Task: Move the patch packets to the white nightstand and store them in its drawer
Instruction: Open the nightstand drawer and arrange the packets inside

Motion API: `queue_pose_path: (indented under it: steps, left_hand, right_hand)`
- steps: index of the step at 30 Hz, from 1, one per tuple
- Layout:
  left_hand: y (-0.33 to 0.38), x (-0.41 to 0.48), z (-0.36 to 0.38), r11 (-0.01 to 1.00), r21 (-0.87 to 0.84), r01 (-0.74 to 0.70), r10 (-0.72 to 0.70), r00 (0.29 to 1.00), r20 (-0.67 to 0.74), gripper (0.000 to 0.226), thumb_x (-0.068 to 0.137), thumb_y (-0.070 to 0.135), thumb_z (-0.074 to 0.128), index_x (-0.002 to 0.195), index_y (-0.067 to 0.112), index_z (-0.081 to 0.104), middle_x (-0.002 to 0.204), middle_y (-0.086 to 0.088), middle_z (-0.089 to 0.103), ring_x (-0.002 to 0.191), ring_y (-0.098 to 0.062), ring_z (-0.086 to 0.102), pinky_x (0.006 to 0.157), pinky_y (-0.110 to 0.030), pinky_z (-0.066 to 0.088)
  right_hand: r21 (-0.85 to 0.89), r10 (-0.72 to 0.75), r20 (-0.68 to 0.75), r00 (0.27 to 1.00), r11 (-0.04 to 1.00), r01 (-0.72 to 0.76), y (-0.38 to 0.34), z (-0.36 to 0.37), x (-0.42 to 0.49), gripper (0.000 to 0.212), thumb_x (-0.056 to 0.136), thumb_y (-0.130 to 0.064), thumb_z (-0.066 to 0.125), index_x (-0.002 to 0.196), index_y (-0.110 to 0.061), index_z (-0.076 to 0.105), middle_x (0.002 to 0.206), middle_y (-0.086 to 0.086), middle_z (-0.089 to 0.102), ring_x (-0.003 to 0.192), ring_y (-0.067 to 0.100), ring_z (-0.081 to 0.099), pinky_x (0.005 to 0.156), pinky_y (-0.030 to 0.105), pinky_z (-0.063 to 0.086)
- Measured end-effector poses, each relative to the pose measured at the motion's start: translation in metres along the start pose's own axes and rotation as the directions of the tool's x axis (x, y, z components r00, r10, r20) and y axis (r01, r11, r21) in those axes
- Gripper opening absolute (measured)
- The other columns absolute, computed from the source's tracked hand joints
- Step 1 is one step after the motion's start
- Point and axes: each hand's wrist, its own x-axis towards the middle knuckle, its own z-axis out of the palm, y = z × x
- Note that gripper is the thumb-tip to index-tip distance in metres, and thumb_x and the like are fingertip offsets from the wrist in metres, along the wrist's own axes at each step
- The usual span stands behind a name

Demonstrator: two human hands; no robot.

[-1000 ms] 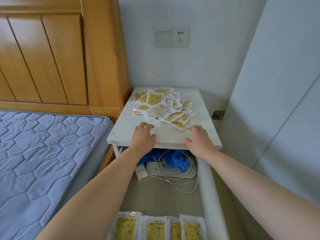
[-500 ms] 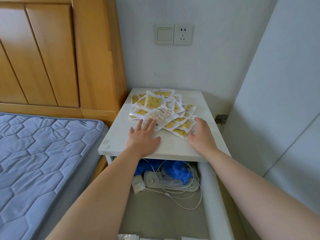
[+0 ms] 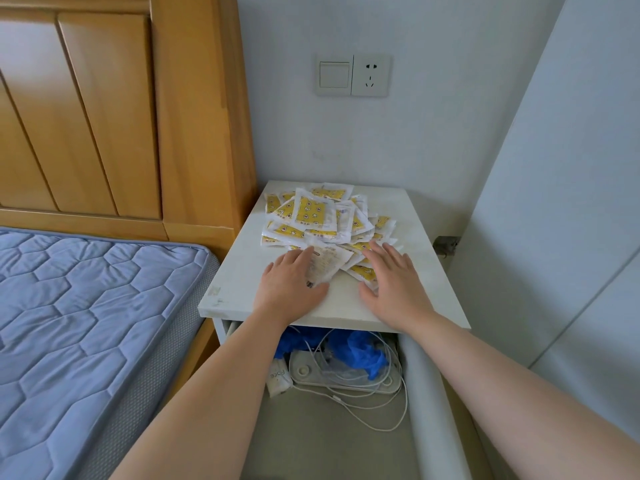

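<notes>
Several yellow-and-white patch packets lie in a loose heap on the top of the white nightstand. My left hand lies flat at the heap's near left edge, fingers straight, touching a pale packet. My right hand lies flat at the near right edge, its fingers over the nearest packets. Below the top, the drawer stands pulled out toward me.
The drawer holds blue gloves, a white power strip, tangled white cables and a small white tube. A blue mattress and wooden headboard are on the left. A wall socket sits above; a pale wall panel stands on the right.
Both hands slid forward from the nightstand's front edge onto the near side of the packet heap. The view rose, so the packets in the drawer's near end left the frame.
</notes>
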Motion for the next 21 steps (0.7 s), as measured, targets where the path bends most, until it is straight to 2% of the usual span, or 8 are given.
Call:
queue_pose_path:
  steps: [3,5,8,10,11,16,19,21]
  left_hand:
    - [0.005,-0.011,-0.005,0.972,-0.231,0.038,-0.079,0.982,-0.17,0.05,0.093,0.031,0.051,0.141,0.022,0.045,0.117,0.0,0.063,0.108,-0.02,0.057,0.087,-0.028,0.043]
    - [0.002,-0.011,-0.014,0.838,-0.527,0.141,-0.295,0.93,-0.22,0.028,0.094,0.022,0.047,0.119,0.019,0.061,0.089,0.002,0.062,0.088,-0.018,0.059,0.068,-0.025,0.04]
    - [-0.013,-0.004,-0.027,0.379,-0.891,0.249,-0.555,0.832,-0.004,0.02,0.096,0.013,0.043,0.096,0.02,0.062,0.088,0.002,0.064,0.084,-0.017,0.06,0.064,-0.024,0.045]
    - [-0.018,-0.002,-0.028,0.099,-0.962,0.253,-0.534,0.829,0.163,0.023,0.097,0.005,0.045,0.106,0.018,0.061,0.096,0.0,0.068,0.086,-0.017,0.065,0.071,-0.029,0.052]
    - [-0.019,-0.002,-0.027,0.019,-0.969,0.246,-0.495,0.845,0.205,0.026,0.095,0.0,0.047,0.112,0.015,0.061,0.099,-0.002,0.069,0.089,-0.019,0.067,0.073,-0.032,0.054]
    - [-0.022,0.0,-0.022,0.017,-0.981,0.195,-0.455,0.875,0.166,0.045,0.088,-0.012,0.047,0.126,0.011,0.055,0.114,-0.01,0.066,0.104,-0.027,0.065,0.09,-0.043,0.053]
    - [-0.02,0.0,-0.022,0.18,-0.959,0.22,-0.459,0.881,0.116,0.036,0.089,-0.005,0.051,0.115,0.018,0.06,0.111,-0.005,0.068,0.104,-0.024,0.065,0.093,-0.045,0.051]
    - [-0.018,0.0,-0.021,0.266,-0.933,0.242,-0.456,0.884,0.099,0.027,0.091,0.001,0.054,0.107,0.023,0.06,0.106,0.001,0.068,0.098,-0.018,0.065,0.088,-0.038,0.053]
  right_hand:
    - [-0.004,-0.006,0.003,1.0,1.0,0.006,0.0,0.001,0.001,0.059,0.095,-0.038,0.042,0.148,-0.019,0.024,0.159,-0.001,0.012,0.147,0.018,0.003,0.12,0.042,0.006]
    - [0.007,0.01,-0.003,1.0,1.0,-0.01,0.0,0.001,0.001,0.06,0.095,-0.039,0.042,0.148,-0.018,0.024,0.159,-0.001,0.013,0.147,0.018,0.004,0.12,0.041,0.006]
    - [0.022,0.033,-0.007,0.999,0.999,-0.033,0.002,0.003,0.001,0.059,0.096,-0.041,0.041,0.148,-0.019,0.024,0.159,-0.001,0.013,0.147,0.017,0.005,0.12,0.041,0.007]
    - [0.029,0.039,-0.01,0.999,0.999,-0.038,0.003,0.004,0.002,0.059,0.096,-0.042,0.041,0.148,-0.019,0.025,0.159,-0.001,0.014,0.147,0.017,0.007,0.12,0.041,0.009]
    - [0.039,0.037,-0.02,0.999,0.999,-0.036,0.003,0.005,0.002,0.059,0.096,-0.042,0.042,0.147,-0.019,0.026,0.159,0.0,0.015,0.147,0.017,0.008,0.12,0.041,0.01]
    - [0.144,0.035,-0.117,0.993,0.989,-0.018,0.003,0.001,-0.002,0.055,0.094,-0.035,0.05,0.143,-0.013,0.038,0.154,0.003,0.029,0.144,0.019,0.019,0.119,0.035,0.014]
    - [0.166,0.01,-0.096,0.995,0.986,0.006,-0.005,0.0,0.0,0.051,0.094,-0.026,0.053,0.142,-0.014,0.04,0.151,0.002,0.033,0.143,0.018,0.02,0.118,0.031,0.013]
    - [0.217,0.023,-0.076,0.997,0.976,-0.006,-0.014,0.0,0.009,0.052,0.091,-0.017,0.055,0.141,-0.015,0.042,0.147,0.002,0.04,0.141,0.019,0.025,0.117,0.032,0.016]
